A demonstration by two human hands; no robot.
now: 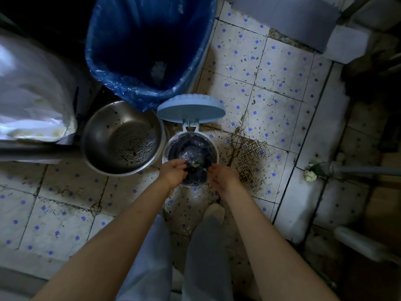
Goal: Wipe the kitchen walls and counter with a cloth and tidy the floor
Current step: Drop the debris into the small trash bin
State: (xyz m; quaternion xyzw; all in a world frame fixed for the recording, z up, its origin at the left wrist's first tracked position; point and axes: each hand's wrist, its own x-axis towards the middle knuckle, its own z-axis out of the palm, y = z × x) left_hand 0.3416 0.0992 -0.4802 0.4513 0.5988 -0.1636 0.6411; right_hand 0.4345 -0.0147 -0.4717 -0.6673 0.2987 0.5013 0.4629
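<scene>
hovering hands (196, 175) over small bin (211, 148); fingers loosely curled

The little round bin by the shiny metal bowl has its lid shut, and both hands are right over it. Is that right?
Not quite. The head view shows the little round bin with its pale blue lid flipped up and open. The rest holds: it stands beside the metal bowl, and the left hand and right hand are over it.

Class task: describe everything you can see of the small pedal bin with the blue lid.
The small pedal bin is round and white, probably plastic, lined with a dark bag holding pale scraps. Its light-blue lid is hinged open. It stands on the stained tiled floor, beside a metal colander. The left hand pinches the liner; the right hand hovers at the rim.
</scene>
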